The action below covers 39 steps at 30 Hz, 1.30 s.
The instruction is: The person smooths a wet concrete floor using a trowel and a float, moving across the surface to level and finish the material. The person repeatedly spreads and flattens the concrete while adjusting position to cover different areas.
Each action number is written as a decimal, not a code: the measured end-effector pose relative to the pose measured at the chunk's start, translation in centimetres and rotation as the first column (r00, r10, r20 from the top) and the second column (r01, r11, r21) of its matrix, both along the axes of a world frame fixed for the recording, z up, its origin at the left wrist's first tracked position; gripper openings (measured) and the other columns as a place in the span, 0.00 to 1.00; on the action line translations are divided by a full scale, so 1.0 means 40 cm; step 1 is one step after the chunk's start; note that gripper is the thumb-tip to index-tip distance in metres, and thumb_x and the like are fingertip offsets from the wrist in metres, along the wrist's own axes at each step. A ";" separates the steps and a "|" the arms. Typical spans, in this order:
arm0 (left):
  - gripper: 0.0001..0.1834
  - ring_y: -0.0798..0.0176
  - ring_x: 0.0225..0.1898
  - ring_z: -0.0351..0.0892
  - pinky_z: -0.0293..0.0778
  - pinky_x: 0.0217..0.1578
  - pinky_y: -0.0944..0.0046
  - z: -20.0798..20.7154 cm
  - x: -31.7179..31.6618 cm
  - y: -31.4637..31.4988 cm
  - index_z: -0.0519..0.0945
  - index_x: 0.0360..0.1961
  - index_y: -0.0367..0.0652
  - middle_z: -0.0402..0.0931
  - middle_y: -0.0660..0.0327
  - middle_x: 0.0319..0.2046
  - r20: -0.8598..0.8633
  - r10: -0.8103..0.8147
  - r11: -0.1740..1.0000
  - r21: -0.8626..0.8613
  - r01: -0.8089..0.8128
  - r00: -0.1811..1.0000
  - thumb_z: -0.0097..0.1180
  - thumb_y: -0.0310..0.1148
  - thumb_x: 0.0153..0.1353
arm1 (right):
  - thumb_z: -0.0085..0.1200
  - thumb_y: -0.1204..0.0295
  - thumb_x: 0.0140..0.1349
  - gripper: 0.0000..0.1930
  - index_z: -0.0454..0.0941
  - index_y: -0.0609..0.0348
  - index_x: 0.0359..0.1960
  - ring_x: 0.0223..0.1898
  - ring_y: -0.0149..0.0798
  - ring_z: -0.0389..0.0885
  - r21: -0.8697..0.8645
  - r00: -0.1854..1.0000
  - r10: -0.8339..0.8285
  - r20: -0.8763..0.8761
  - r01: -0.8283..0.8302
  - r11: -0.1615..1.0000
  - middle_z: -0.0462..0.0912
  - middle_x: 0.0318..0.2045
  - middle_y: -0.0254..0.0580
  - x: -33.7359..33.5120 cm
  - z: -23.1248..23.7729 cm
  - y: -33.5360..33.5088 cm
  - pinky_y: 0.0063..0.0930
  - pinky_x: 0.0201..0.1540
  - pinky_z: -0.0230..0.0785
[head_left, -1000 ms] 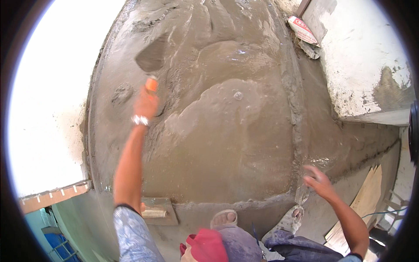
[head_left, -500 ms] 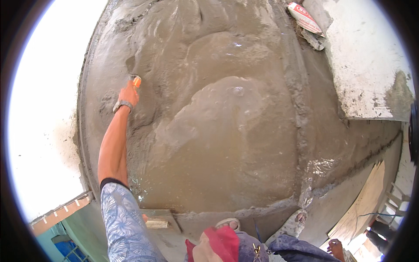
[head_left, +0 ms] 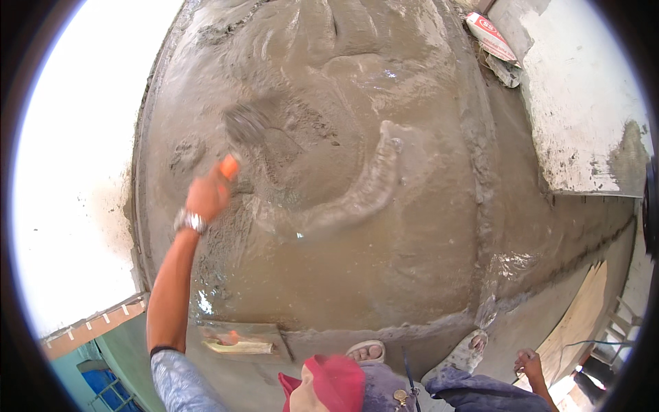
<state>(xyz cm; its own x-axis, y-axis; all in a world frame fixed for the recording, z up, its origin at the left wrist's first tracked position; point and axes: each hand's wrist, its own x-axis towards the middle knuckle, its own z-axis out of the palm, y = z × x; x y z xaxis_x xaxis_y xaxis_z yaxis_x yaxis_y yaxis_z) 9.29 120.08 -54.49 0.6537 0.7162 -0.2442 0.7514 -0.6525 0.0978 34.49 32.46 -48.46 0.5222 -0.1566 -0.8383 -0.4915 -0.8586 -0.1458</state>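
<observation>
One broad bed of wet mortar (head_left: 329,288) spreads ahead; at its near edge lies a flat board with a wooden handle (head_left: 269,336); an orange-handled trowel (head_left: 247,125), blade blurred over the mortar, points away beyond the left hand (head_left: 207,197) gripping it; the right hand (head_left: 529,364), lower right, is curled; whether it holds anything I cannot tell.

Two hands show: one left hand (head_left: 208,197), one right hand (head_left: 530,364). Toward the left edge of the wet cement bed (head_left: 329,288) is one orange-handled trowel (head_left: 246,125); by its far right corner, one red-and-white bag (head_left: 493,38). Along the near edge are two feet, a left foot (head_left: 366,351) and a right foot (head_left: 467,350), plus one handled flat board (head_left: 264,333).
</observation>
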 end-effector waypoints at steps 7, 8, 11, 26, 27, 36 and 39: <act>0.18 0.36 0.40 0.77 0.72 0.41 0.42 -0.147 0.215 0.336 0.68 0.47 0.46 0.77 0.40 0.36 -0.014 0.125 0.974 0.192 -0.120 0.992 0.52 0.33 0.54 | 0.51 0.63 0.61 0.16 0.74 0.63 0.43 0.22 0.36 0.80 -0.057 1.000 -0.011 0.014 0.011 0.998 0.78 0.24 0.45 -0.034 0.041 -0.024 0.26 0.21 0.72; 0.19 0.36 0.40 0.77 0.72 0.41 0.42 -0.166 0.242 0.327 0.68 0.47 0.45 0.77 0.40 0.36 -0.030 0.116 0.980 0.165 -0.110 0.993 0.52 0.32 0.54 | 0.52 0.62 0.61 0.17 0.74 0.63 0.43 0.22 0.36 0.80 -0.058 0.999 -0.038 0.019 0.039 0.998 0.79 0.24 0.45 -0.045 0.050 -0.032 0.26 0.21 0.72; 0.22 0.36 0.39 0.77 0.73 0.39 0.42 -0.207 0.235 0.206 0.65 0.50 0.45 0.77 0.39 0.35 -0.036 0.043 0.994 0.105 -0.039 0.998 0.52 0.30 0.53 | 0.52 0.61 0.60 0.18 0.74 0.64 0.43 0.22 0.36 0.80 -0.086 0.996 -0.087 -0.009 0.086 0.993 0.78 0.24 0.45 -0.090 0.065 -0.049 0.26 0.21 0.72; 0.24 0.38 0.38 0.77 0.74 0.39 0.43 -0.111 0.201 0.243 0.67 0.53 0.49 0.78 0.43 0.35 0.030 0.159 0.968 0.191 -0.162 0.987 0.52 0.32 0.53 | 0.53 0.58 0.59 0.20 0.75 0.64 0.43 0.23 0.35 0.80 0.003 0.996 -0.087 -0.005 0.087 0.996 0.79 0.24 0.44 -0.073 0.041 0.004 0.24 0.21 0.72; 0.23 0.39 0.40 0.77 0.74 0.40 0.44 -0.116 0.241 0.289 0.67 0.53 0.48 0.78 0.43 0.36 0.013 0.162 0.966 0.200 -0.161 0.987 0.52 0.32 0.53 | 0.53 0.58 0.59 0.20 0.74 0.64 0.43 0.23 0.35 0.80 -0.002 0.994 -0.104 -0.010 0.104 0.995 0.79 0.25 0.44 -0.077 0.040 -0.004 0.24 0.21 0.72; 0.24 0.37 0.36 0.78 0.74 0.35 0.43 -0.161 0.349 0.116 0.64 0.51 0.48 0.78 0.42 0.32 -0.096 -0.051 0.996 0.072 0.058 0.994 0.53 0.29 0.51 | 0.53 0.58 0.59 0.20 0.73 0.64 0.43 0.24 0.37 0.80 -0.070 0.974 -0.216 -0.069 0.212 0.975 0.79 0.25 0.45 -0.153 0.073 -0.063 0.29 0.23 0.74; 0.25 0.36 0.31 0.77 0.73 0.30 0.41 -0.120 0.279 -0.031 0.64 0.52 0.48 0.77 0.43 0.28 -0.108 -0.220 0.975 -0.050 0.215 0.970 0.52 0.28 0.50 | 0.52 0.59 0.60 0.19 0.73 0.64 0.42 0.24 0.37 0.80 -0.055 0.976 -0.198 -0.090 0.194 0.979 0.79 0.26 0.45 -0.137 0.055 -0.030 0.28 0.24 0.73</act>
<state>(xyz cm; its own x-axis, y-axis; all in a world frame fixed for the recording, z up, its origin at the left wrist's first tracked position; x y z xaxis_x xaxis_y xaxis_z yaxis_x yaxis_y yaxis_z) 20.44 118.84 -59.30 0.7597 0.5487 -0.3490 0.5994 -0.7990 0.0484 29.01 31.26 -46.28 0.3966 -0.2876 -0.8718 -0.6605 -0.7490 -0.0533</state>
